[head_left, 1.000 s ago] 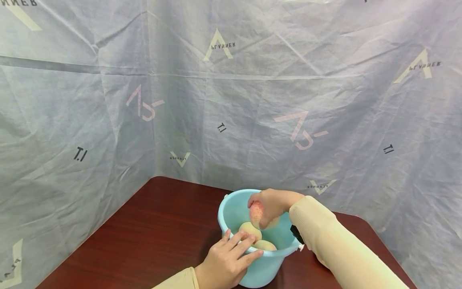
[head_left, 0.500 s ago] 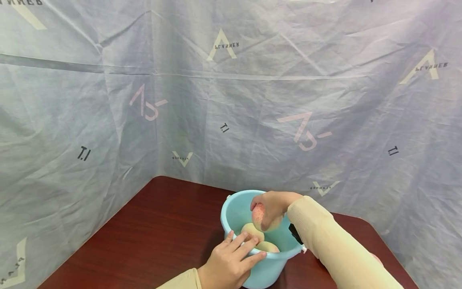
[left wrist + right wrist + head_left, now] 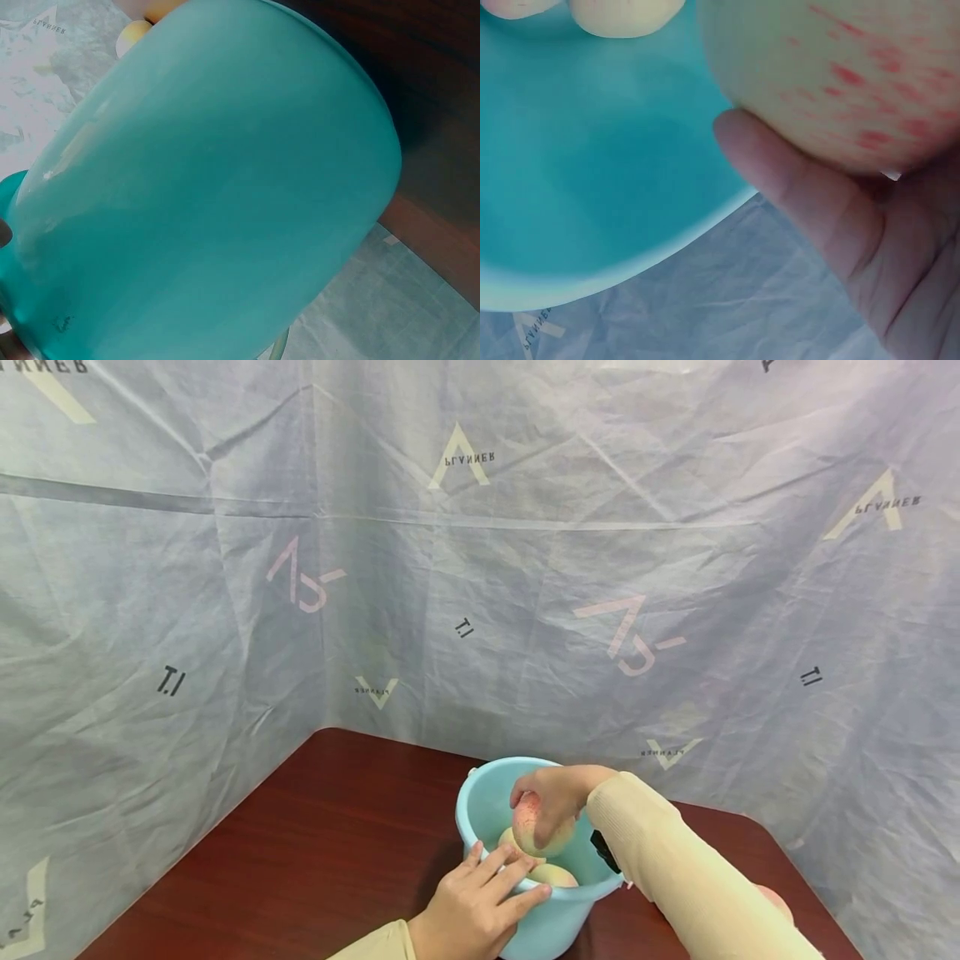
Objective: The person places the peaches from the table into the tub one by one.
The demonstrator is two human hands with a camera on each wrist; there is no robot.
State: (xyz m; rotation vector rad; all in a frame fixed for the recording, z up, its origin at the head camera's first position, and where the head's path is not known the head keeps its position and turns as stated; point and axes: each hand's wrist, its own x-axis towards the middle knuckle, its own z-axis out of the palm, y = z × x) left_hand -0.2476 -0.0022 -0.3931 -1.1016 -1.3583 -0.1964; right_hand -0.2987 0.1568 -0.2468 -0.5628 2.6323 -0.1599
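Observation:
A light blue bucket (image 3: pixel 542 927) stands on the table. My left hand (image 3: pixel 471 900) holds its near rim, fingers draped over the edge and the thumb hidden. Inside the bucket's mouth my right hand (image 3: pixel 562 795) grips a red-speckled peach (image 3: pixel 527 815); in the right wrist view the thumb presses against the side of this peach (image 3: pixel 847 82). Beneath it lie a pale peach (image 3: pixel 508 839), partly covered, and another peach (image 3: pixel 553 875) close to the near wall. The left wrist view is mostly filled by the bucket's outer wall (image 3: pixel 217 172).
A pinkish peach (image 3: pixel 776 902) shows on the table at the right, partly behind the right sleeve (image 3: pixel 690 868). The dark red tabletop (image 3: pixel 300 843) extends to the left of the bucket. Grey printed sheeting (image 3: pixel 495 568) hangs behind and at the sides.
My right hand has lowered a little with the peach, now nearer the peaches below. More of the peach on the table shows past the sleeve. The left hand stays on the rim.

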